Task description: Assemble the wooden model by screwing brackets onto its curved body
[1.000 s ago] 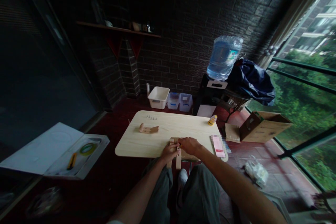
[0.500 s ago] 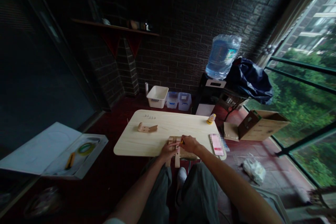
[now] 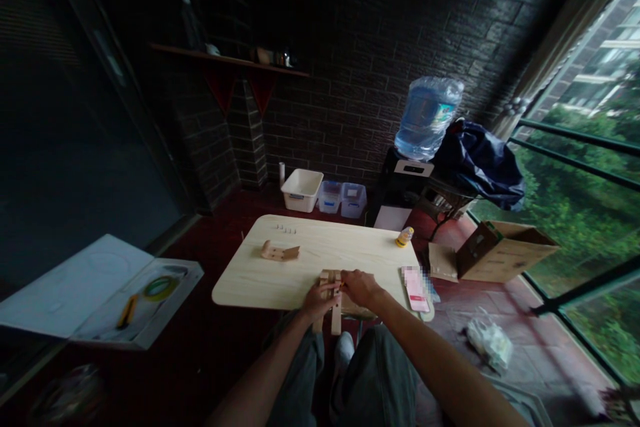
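The wooden frame (image 3: 336, 320) lies at the table's (image 3: 255, 280) near edge, directly under the fingers of the left hand (image 3: 315, 301), which holds it, fingers laid across its slats. Slat ends poke out at twelve and six o'clock from those fingers. The right hand (image 3: 361, 287), at the frame's two o'clock, is curled narrowly around a yellow tool (image 3: 343, 284), mostly hidden. From the hands, a curved wooden piece (image 3: 280, 253) rests at ten o'clock, a bottle (image 3: 405, 237) at two, a phone (image 3: 415, 290) at three.
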The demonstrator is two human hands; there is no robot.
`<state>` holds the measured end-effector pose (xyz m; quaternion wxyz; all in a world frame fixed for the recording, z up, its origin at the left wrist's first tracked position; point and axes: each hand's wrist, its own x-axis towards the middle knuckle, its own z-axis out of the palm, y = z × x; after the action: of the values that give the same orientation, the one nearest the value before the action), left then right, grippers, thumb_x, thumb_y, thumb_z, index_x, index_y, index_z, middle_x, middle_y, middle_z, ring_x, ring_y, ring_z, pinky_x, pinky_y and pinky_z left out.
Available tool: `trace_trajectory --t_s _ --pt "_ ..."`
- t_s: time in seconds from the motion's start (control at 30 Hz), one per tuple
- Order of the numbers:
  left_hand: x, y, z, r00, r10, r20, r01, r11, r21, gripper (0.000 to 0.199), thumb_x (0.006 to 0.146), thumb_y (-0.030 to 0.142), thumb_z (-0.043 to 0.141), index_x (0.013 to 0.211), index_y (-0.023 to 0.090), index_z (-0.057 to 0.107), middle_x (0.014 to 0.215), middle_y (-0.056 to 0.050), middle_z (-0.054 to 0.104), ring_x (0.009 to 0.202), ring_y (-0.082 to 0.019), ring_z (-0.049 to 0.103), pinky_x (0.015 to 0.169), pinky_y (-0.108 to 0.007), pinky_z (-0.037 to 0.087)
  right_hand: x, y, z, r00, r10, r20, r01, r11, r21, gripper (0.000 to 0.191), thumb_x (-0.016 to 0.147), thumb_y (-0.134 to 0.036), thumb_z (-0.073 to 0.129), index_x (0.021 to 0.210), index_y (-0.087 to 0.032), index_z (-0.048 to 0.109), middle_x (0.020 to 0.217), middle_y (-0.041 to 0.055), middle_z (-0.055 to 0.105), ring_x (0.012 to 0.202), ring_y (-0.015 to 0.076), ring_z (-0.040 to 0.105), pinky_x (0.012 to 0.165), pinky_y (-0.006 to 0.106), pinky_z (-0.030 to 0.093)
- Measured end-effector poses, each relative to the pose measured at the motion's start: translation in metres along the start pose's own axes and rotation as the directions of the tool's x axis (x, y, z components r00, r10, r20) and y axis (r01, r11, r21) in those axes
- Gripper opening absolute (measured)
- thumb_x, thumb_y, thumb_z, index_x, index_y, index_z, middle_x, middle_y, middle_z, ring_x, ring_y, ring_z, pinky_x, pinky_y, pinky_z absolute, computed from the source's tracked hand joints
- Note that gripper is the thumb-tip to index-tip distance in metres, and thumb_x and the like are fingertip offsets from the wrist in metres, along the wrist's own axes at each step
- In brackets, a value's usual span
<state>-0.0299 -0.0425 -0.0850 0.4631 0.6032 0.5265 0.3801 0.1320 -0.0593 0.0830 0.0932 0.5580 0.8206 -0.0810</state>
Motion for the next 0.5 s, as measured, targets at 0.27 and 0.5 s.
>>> trace_trajectory --t_s 0.27,0.5 --pt "-0.005 0.008 -0.003 0.999 0.0 -0.045 0.002 0.999 0.051 0.038 0.066 0.035 0.083 0.103 0.024 0.079 0.121 -0.008 0.073 0.117 -0.029 0.068 0.105 -0.041 0.053 0.006 -0.005 0.01 0.977 0.212 0.012 -0.212 0.968 0.131 0.033 0.099 -0.039 0.05 0.118 -0.015 0.064 0.111 0.0176 0.075 0.106 0.0271 0.071 0.08 0.032 0.052" --pt "-0.008 0.009 -0.002 0.999 0.028 0.022 -0.028 0.999 -0.021 0.041 0.069 0.039 0.082 0.106 0.024 0.079 0.123 -0.009 0.073 0.116 -0.028 0.069 0.103 -0.041 0.055 -0.007 -0.001 -0.004 0.992 0.112 0.054 -0.117 0.989 0.094 0.033 0.096 -0.04 0.055 0.126 -0.026 0.061 0.115 0.0102 0.074 0.102 0.0261 0.071 0.079 0.034 0.051"
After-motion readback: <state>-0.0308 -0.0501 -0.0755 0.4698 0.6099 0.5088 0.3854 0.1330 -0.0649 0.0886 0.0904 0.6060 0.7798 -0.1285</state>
